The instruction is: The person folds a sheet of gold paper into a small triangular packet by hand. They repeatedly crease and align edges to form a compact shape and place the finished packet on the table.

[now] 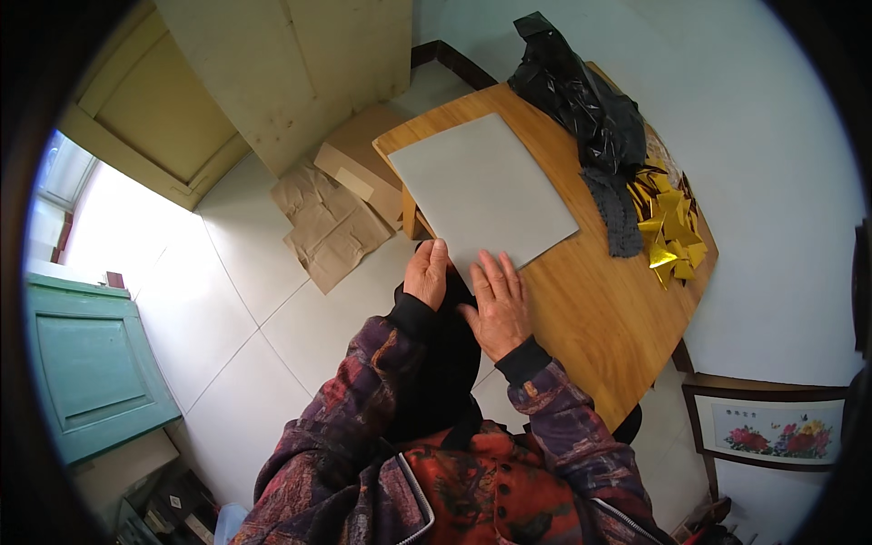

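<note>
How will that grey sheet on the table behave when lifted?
The grey sheet seems fairly stiff, since it lies flat without visible creases. It is probably light, as its edge looks thin. Its smooth-looking surface might feel slippery.

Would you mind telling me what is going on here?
Someone is handling a flat grey sheet on a wooden table, bare-handed. The left grip is at the sheet's near-left corner; the right grip has its fingers at the near edge. A black plastic bag and shiny gold pieces lie to the right.
</note>
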### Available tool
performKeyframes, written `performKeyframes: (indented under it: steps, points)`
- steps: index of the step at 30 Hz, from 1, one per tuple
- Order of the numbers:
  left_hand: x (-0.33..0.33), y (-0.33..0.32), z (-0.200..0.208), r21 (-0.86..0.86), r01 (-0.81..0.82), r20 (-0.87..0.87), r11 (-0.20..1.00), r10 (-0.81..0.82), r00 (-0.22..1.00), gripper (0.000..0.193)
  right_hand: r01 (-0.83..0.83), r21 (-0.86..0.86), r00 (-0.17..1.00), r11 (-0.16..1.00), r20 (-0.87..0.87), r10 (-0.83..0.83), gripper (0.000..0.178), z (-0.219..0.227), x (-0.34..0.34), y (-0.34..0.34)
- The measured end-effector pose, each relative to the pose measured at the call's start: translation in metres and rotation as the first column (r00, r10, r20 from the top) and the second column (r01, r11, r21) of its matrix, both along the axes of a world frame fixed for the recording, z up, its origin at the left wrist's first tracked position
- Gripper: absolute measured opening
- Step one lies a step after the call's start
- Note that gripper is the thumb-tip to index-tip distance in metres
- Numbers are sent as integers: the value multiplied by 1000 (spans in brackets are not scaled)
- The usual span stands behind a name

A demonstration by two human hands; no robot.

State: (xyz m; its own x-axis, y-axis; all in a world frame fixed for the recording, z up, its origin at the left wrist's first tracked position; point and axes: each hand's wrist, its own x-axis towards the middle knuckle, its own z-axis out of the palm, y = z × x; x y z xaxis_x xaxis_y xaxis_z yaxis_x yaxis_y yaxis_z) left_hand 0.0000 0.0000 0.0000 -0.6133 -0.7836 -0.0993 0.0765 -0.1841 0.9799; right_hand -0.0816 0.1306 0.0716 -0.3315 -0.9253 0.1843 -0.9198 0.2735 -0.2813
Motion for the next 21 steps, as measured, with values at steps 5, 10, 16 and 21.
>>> performKeyframes:
  steps: [5, 10, 16, 21]
  points:
    - [7, -8, 6, 12, -10, 23, 1000, 9, 1000, 42, 18, -168, 998, 986, -59, -28, 39, -7, 4, -18]
    - [4, -5, 9, -11, -10, 5, 1000, 10, 1000, 42, -1, -265, 998, 964, -61, -15, 18, -3, -6, -21]
    - [2, -2, 9, -1, -18, -9, 1000, 18, 1000, 42, 73, -303, 992, 950, 117, -39, 13, 11, -9, -25]
    - [0, 0, 11, 81, -13, -47, 997, 17, 999, 41, 121, -259, 972, 958, 226, -61, 8, 19, -10, -22]
